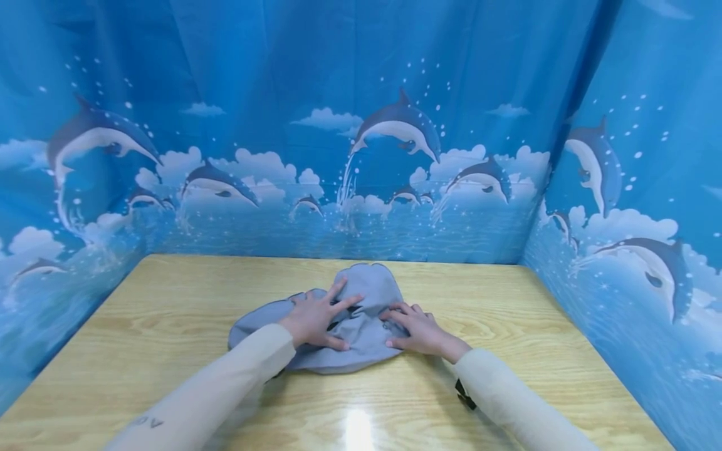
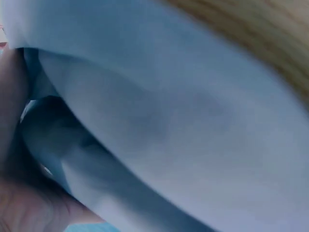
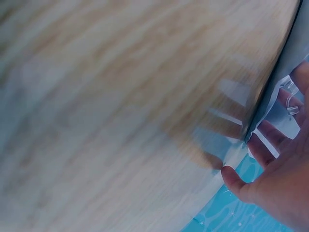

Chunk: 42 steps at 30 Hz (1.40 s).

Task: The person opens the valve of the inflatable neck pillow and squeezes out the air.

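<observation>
A soft grey cloth hat (image 1: pixel 375 285) with a wide, dark-edged brim lies crumpled on the table, its folds showing dark gaps near the middle. My left hand (image 1: pixel 313 319) rests on its left part, fingers spread wide over the cloth. At the right edge, my right hand (image 1: pixel 420 332) touches the fabric with loosely bent fingers, thumb apart from them. Layered grey folds (image 2: pixel 169 121) fill the left wrist view beside the hand. A small clear plastic piece (image 3: pixel 292 110) shows by the right fingers in the right wrist view.
The wood-grain table (image 1: pixel 186 294) extends around the hat on all sides. Blue curtains with dolphins (image 1: pixel 271 75) hang behind it and along both sides. A black band (image 1: pixel 465 394) sits beneath the right sleeve.
</observation>
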{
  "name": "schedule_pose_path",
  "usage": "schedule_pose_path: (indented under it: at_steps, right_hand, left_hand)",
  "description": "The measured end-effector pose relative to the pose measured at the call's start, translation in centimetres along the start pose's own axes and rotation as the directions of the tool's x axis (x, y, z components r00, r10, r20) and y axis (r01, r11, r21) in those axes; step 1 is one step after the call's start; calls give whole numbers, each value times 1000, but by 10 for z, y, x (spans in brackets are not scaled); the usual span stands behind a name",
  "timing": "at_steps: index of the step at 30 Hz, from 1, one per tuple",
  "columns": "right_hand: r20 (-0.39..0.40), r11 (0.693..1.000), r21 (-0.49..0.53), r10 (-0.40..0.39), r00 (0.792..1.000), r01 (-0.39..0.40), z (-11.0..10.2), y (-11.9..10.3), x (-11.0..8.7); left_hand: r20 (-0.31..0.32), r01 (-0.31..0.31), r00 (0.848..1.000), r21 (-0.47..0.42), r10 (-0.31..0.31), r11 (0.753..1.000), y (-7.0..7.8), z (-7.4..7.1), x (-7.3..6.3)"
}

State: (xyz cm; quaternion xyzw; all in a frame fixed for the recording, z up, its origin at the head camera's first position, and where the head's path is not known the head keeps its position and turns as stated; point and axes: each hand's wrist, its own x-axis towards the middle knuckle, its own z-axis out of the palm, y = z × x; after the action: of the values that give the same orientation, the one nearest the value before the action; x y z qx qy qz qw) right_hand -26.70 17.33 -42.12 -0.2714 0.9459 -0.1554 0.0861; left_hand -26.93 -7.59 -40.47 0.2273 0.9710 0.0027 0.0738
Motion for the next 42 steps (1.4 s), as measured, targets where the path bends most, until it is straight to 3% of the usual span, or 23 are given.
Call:
schedule_pose_path:
  at_steps: [28,42]
  right_hand:
    - [8,1000,1,-25,1000,25,0,0,-1]
    - [9,998,10,-58,998,58,0,-2,-3]
  left_hand:
    - [-124,11,992,-12,-13,1000,-2,11,-1]
    - [-186,-15,982,-42,7,999,-3,16,-3]
